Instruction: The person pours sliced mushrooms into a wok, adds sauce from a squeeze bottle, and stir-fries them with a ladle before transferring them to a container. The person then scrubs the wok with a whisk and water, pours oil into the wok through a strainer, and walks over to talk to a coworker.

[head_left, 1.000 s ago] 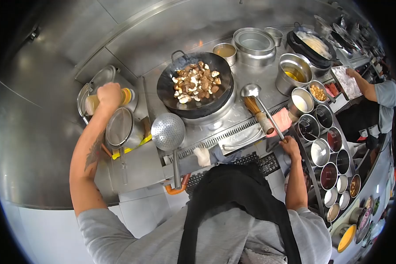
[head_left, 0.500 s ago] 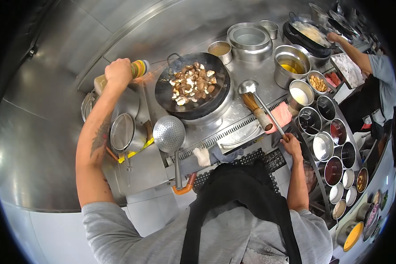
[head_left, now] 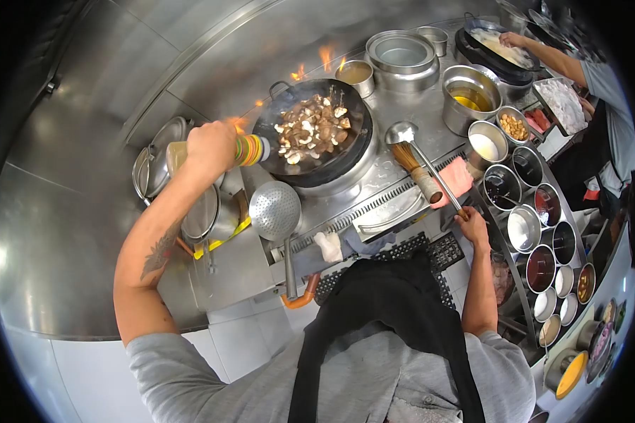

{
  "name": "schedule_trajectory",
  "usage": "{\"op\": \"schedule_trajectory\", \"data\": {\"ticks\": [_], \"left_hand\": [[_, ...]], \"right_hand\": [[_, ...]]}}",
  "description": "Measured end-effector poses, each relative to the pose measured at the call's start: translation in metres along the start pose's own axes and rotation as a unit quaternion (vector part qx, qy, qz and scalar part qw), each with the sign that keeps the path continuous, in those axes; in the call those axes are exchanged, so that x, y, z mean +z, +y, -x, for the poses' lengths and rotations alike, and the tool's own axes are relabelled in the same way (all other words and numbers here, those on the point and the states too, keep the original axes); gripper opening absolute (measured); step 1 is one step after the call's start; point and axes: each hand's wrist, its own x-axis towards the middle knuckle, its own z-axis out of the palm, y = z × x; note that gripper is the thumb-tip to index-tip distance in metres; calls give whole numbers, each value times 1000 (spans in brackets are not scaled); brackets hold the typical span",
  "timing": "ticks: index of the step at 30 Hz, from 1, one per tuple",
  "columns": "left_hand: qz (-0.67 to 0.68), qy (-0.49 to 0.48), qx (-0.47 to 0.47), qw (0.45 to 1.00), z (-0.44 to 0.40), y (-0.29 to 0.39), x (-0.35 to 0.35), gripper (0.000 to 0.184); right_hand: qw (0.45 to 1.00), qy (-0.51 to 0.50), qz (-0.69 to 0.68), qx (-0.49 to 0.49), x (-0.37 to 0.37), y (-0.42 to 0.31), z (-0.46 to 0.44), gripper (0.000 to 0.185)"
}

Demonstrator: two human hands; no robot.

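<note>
My left hand (head_left: 213, 146) is wrapped round a bottle (head_left: 250, 149) with coloured bands, tipped sideways so its banded end is at the left rim of the black wok (head_left: 353, 151). Browned mushroom pieces (head_left: 312, 129) lie in the wok, and flames (head_left: 326, 58) rise behind and to its left. My right hand (head_left: 472, 227) grips the handle end of a steel ladle (head_left: 437, 176). The ladle's bowl rests on the stove near the wok's right side. Beside its handle lie a bamboo brush (head_left: 416, 173) and a pink cloth (head_left: 455, 180).
A perforated skimmer (head_left: 275, 211) lies in front of the wok. Steel pots, one with yellow oil (head_left: 470, 99), stand behind and right. Seasoning containers (head_left: 540, 268) fill the right side. A co-worker's hand (head_left: 513, 40) is over another wok (head_left: 497, 49).
My left hand has carried the bottle rightward to the wok's rim. Flames have grown around the wok. My right hand keeps its hold on the ladle. The co-worker's hand has moved over the far wok.
</note>
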Motion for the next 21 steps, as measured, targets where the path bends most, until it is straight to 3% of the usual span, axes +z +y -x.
{"op": "schedule_trajectory", "data": {"ticks": [8, 16, 19, 21], "left_hand": [[5, 53, -82, 995, 9, -36, 25, 15], [-1, -9, -117, 993, 8, -64, 63, 27], [-15, 10, -73, 997, 23, -52, 67, 15], [10, 1, -58, 998, 25, -39, 56, 16]], "right_hand": [[1000, 6, 12, 12, 3, -11, 0, 50], [1000, 12, 6, 0, 7, -5, -7, 50], [1000, 24, 10, -6, 10, -5, -4, 50], [999, 29, 15, -4, 10, -6, -3, 50]]}}
